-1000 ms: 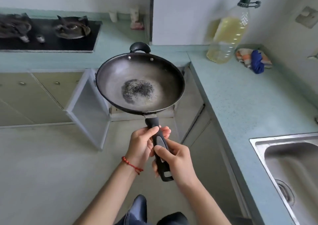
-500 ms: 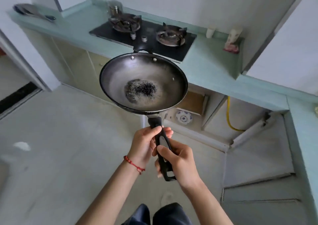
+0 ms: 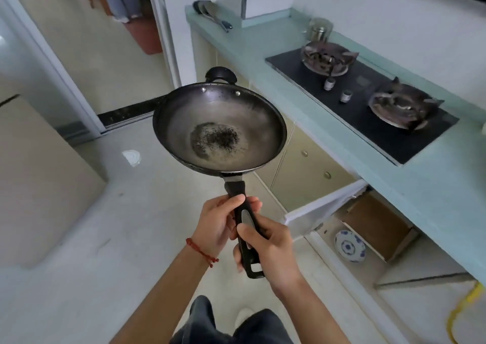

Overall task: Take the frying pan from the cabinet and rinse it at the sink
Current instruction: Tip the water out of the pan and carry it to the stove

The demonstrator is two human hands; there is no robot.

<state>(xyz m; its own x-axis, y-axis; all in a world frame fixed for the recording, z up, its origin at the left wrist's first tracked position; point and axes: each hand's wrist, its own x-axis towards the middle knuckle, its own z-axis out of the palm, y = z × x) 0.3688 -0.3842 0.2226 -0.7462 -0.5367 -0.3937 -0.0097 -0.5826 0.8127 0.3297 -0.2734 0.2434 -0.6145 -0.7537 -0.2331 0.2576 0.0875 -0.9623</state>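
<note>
One frying pan (image 3: 219, 130) aloft over pale floor (image 3: 131, 212), handle gripped by both: left hand (image 3: 217, 225) wrapped high, right hand (image 3: 271, 246) clenched lower. Two burners on one black hob (image 3: 368, 112), teal counter (image 3: 276, 80); one patterned plate (image 3: 349, 246) in open cabinet (image 3: 328, 206).

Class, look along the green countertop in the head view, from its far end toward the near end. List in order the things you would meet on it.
Spatula → steel canister → far burner → two knobs → near burner. The sink is out of view.
</note>
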